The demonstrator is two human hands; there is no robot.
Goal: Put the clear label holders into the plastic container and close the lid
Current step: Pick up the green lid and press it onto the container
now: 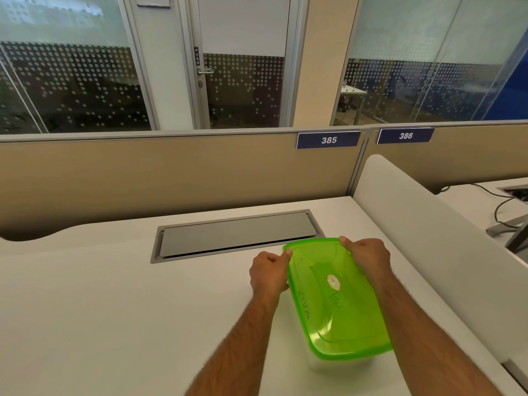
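Note:
A clear plastic container [320,364] stands on the white desk [114,295] at the right, covered by a translucent green lid [337,304] with a small round sticker and handwriting on it. My left hand [268,274] grips the lid's far left corner, thumb on the rim. At the far right corner my right hand [367,254] grips the lid, fingers curled over the edge. The green lid hides the inside of the container, and no clear label holders show anywhere.
A grey cable hatch [237,235] is set into the desk just beyond the container. A beige partition [171,172] with number plates 385 and 386 runs along the back. A white divider panel [423,224] borders the desk on the right.

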